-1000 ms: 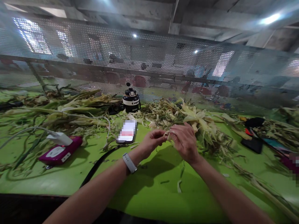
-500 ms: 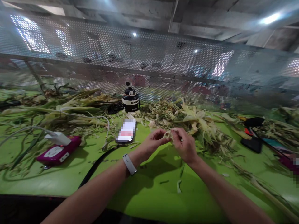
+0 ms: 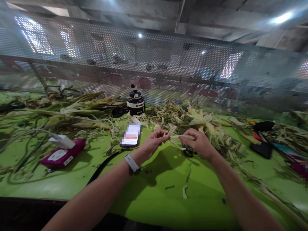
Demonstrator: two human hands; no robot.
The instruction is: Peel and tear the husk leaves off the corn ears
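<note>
Between my two hands stretches a pale strip of corn husk (image 3: 175, 137), looped at its left end. My left hand (image 3: 152, 143), with a watch on a light band (image 3: 132, 163) at the wrist, pinches the looped end between thumb and fingers. The other end is gripped by my right hand (image 3: 198, 143), its fingers closed. A thin loose end of husk hangs below the strip. Part of a pair of scissors or a similar dark looped thing (image 3: 188, 152) shows just under my right hand. Both hands are above the green table (image 3: 168, 199).
Heaps of dry husks (image 3: 202, 118) lie behind my hands and along the left. A phone (image 3: 131, 134) rests left of my left hand, before a black-and-white bottle (image 3: 135, 104). A purple power strip (image 3: 63, 156) with a plugged-in charger sits at left. A perforated screen (image 3: 154, 64) stands behind.
My hands have moved apart, the right one to the right, and the husk strip is now drawn out between them. The dark looped thing under my right hand has come into view.
</note>
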